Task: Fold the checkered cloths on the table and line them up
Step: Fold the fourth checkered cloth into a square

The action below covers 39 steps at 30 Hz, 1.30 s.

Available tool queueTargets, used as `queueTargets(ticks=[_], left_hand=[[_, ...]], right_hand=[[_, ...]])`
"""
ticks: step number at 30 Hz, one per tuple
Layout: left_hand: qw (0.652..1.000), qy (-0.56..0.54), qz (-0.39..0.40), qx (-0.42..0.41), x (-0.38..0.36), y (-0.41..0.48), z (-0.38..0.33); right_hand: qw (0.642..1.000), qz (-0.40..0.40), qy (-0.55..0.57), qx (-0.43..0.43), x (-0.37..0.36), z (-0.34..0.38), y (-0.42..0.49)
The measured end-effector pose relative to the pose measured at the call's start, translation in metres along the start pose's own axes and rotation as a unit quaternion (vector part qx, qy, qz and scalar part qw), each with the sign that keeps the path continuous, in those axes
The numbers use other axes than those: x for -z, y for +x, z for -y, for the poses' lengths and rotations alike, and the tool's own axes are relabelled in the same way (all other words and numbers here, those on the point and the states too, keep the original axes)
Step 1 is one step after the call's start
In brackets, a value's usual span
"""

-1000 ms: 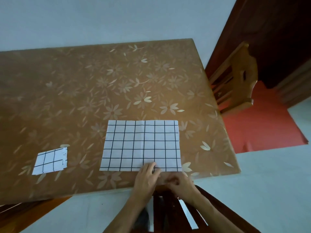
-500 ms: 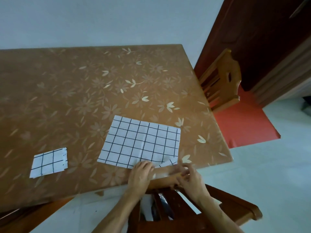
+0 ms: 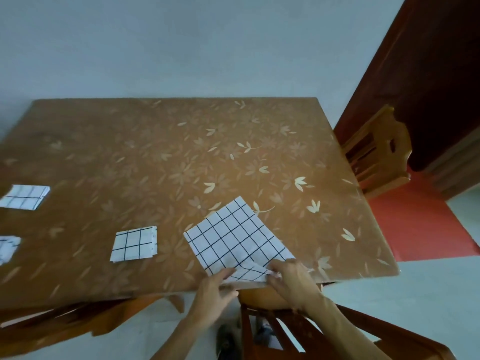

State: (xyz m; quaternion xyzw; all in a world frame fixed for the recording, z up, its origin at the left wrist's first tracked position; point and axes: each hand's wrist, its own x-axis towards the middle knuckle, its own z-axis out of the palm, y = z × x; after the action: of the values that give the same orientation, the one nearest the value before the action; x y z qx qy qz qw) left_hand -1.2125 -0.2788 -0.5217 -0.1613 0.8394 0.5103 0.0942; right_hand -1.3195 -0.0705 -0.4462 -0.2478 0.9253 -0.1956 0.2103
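A white cloth with black grid lines (image 3: 233,237) lies askew near the front edge of the brown floral table (image 3: 181,157). Its near corner is lifted off the table. My left hand (image 3: 213,294) pinches the near edge from the left, and my right hand (image 3: 291,279) grips the raised corner from the right. A small folded checkered cloth (image 3: 135,243) lies to the left of it. Another folded one (image 3: 24,196) rests at the far left, and a third (image 3: 6,246) is cut off by the left edge of the view.
A wooden chair (image 3: 376,154) stands at the table's right side by a dark red door. Another chair back (image 3: 298,331) is right below my hands. A wooden piece (image 3: 65,320) sits under the table's front left. Red floor covering lies at the right.
My view has swung left, bringing more folded cloths into sight. The large cloth has turned askew and its near corner is now lifted by both hands.
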Motion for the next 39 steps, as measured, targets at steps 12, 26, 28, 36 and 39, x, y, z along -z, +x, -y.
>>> queueTargets(ticks=[12, 26, 28, 36, 39], left_hand=[[0.99, -0.108, -0.036, 0.08, 0.048, 0.002, 0.025], [0.966, -0.169, -0.145, 0.13, 0.05, 0.011, 0.031], [0.973, -0.121, -0.158, 0.119, 0.052, 0.008, 0.032], [0.95, 0.256, -0.174, -0.032, 0.036, 0.003, 0.043], [0.92, 0.333, -0.156, -0.134, 0.019, 0.01, 0.044]], right_hand=[[0.982, 0.171, 0.052, -0.057, 0.039, 0.01, 0.015], [0.931, -0.027, 0.284, -0.229, -0.032, -0.019, 0.041], [0.932, -0.039, 0.276, -0.23, -0.036, -0.016, 0.049], [0.975, -0.085, 0.079, -0.19, -0.045, -0.007, 0.055], [0.991, -0.108, -0.044, -0.065, -0.061, 0.004, 0.053]])
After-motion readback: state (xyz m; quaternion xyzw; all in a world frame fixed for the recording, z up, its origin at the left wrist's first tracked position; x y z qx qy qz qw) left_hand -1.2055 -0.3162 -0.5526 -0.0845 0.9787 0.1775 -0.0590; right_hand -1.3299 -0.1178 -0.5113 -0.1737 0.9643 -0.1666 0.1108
